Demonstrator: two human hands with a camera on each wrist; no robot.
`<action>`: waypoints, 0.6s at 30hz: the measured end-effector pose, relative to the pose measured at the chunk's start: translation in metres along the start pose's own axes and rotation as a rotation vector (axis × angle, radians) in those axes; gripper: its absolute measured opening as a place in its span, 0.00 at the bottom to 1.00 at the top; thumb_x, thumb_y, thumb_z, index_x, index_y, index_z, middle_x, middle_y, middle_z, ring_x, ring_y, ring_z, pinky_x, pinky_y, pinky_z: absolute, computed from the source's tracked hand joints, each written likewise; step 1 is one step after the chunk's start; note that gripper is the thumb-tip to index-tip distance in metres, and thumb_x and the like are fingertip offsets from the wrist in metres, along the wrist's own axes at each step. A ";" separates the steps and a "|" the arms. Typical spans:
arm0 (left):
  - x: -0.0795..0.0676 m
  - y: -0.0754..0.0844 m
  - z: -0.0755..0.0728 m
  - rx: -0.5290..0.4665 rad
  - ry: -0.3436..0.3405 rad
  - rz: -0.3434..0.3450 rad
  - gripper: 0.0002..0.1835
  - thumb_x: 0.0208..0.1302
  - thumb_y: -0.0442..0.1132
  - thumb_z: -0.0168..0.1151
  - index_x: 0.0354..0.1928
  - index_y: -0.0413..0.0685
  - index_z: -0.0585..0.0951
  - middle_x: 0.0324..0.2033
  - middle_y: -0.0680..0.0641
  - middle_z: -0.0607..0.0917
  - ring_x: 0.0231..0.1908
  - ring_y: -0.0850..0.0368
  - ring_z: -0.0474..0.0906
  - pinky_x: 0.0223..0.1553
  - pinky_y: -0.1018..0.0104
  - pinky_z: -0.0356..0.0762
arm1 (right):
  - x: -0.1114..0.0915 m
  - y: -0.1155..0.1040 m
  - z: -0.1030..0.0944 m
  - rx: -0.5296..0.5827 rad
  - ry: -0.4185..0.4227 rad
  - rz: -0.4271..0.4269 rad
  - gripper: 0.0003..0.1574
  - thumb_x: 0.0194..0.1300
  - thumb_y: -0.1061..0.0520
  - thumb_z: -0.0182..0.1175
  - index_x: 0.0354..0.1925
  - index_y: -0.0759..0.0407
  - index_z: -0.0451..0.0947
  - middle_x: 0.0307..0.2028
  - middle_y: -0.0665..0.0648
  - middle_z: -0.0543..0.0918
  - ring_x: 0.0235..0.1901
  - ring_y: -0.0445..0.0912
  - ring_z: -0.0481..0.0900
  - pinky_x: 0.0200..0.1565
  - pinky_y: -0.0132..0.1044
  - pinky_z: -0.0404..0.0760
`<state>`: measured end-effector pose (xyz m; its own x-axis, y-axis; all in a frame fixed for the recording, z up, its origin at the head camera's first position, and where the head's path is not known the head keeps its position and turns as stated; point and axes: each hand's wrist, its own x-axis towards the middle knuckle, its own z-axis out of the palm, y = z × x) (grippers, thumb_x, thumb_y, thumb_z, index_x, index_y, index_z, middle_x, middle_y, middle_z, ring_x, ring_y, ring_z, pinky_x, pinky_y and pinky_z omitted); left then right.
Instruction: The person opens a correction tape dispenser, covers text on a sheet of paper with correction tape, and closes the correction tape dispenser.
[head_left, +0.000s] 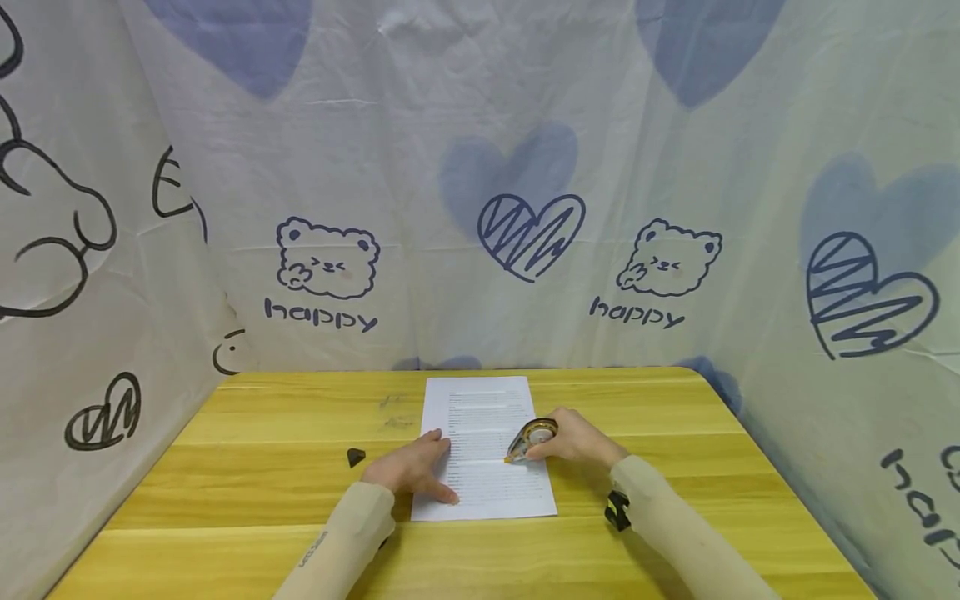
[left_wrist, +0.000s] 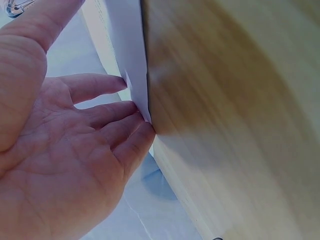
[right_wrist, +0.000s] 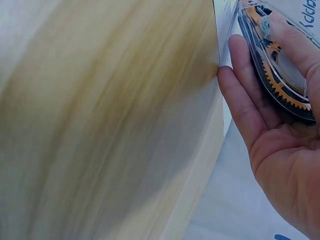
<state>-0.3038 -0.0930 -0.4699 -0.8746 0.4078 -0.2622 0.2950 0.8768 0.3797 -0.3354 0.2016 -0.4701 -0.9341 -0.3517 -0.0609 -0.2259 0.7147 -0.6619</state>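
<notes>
A printed sheet of paper lies on the wooden table, its lines of text running across it. My left hand rests on the sheet's left edge with fingers spread; in the left wrist view, the fingertips of the left hand touch the paper's edge. My right hand holds a correction tape with its tip down at the text on the right part of the sheet. Through the clear case of the correction tape, orange gears show in the right wrist view, between the thumb and fingers of the right hand.
A small dark angular piece lies on the table left of my left hand. The yellow wooden table ends at a white curtain printed with hearts and bears, which hangs behind it and at both sides.
</notes>
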 end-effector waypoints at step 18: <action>0.000 -0.001 0.001 -0.010 0.007 0.009 0.53 0.48 0.55 0.77 0.72 0.39 0.63 0.75 0.38 0.56 0.75 0.43 0.51 0.75 0.49 0.52 | -0.004 -0.002 -0.003 -0.009 0.001 0.038 0.16 0.50 0.50 0.77 0.30 0.57 0.82 0.24 0.51 0.82 0.23 0.41 0.71 0.25 0.31 0.71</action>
<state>-0.3036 -0.0937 -0.4707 -0.8747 0.4137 -0.2524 0.2990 0.8706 0.3907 -0.3323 0.2035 -0.4659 -0.9423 -0.3238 -0.0853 -0.1927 0.7328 -0.6526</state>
